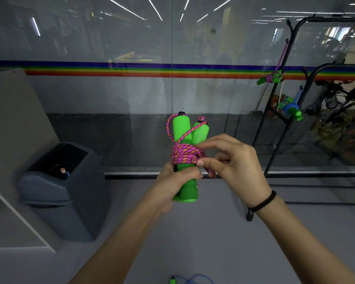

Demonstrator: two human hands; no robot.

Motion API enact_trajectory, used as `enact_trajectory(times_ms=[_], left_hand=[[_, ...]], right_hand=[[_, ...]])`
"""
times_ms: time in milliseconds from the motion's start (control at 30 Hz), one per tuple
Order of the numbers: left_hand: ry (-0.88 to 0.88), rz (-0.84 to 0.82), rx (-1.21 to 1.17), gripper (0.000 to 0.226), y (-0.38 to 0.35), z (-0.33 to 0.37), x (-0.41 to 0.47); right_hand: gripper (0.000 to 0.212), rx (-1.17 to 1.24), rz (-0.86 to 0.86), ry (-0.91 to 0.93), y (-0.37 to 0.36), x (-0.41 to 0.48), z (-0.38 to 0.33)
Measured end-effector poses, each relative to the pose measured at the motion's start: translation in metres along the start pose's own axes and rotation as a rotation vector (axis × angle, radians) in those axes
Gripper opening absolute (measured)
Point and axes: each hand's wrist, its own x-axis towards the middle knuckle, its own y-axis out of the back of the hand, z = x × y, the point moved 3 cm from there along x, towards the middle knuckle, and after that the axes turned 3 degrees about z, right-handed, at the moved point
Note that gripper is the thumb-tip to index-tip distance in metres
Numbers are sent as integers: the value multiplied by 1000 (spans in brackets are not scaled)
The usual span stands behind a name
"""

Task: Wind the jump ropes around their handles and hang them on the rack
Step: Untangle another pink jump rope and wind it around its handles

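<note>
Two green foam handles [182, 130] stand upright side by side in front of me, with a pink and orange rope [186, 155] wound several times round their middle. My left hand [172, 181] grips the lower half of the handles. My right hand [230, 160] pinches the loose end of the pink rope at the right side of the coil. A black rack [279, 119] stands at the right. On it hang a wound pink-rope bundle [272, 77] and, lower, a wound blue-rope bundle [291, 108].
A grey bin [59, 187] sits on the floor at the left beside a slanted grey panel [12, 130]. A glass wall with a rainbow stripe [152, 70] runs behind. A blue rope with a green handle [184, 280] lies on the floor below my arms.
</note>
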Motion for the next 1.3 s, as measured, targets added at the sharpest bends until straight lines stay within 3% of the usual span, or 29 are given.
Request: enact_trajectory(times_ms=[67,267,467,633,767,900,1067,1300], left_hand=[[0,-2,-10,36,2,-2,0],[24,41,-16,25,9,-7,1],[69,48,61,50,14,-10,1],[113,-54,71,37,15,-11,1],[179,-118,73,29,18,-16,-5],[177,-65,108,33,18,-21,-6],[140,52,116,41,25,-25,-5],[129,-18,118,23,36,-18,-14]], right_hand=[[17,-168,22,102,-3,0,-3],[19,-376,-89,120,-15,-2,0],[19,-361,-235,131,-21,1,4],[15,-307,-215,50,-18,7,9],[16,-232,-316,-74,-17,5,18],[15,-92,-312,-263,-22,7,29],[13,-159,-214,-111,-30,1,22],[12,25,-210,-124,-35,-11,15]])
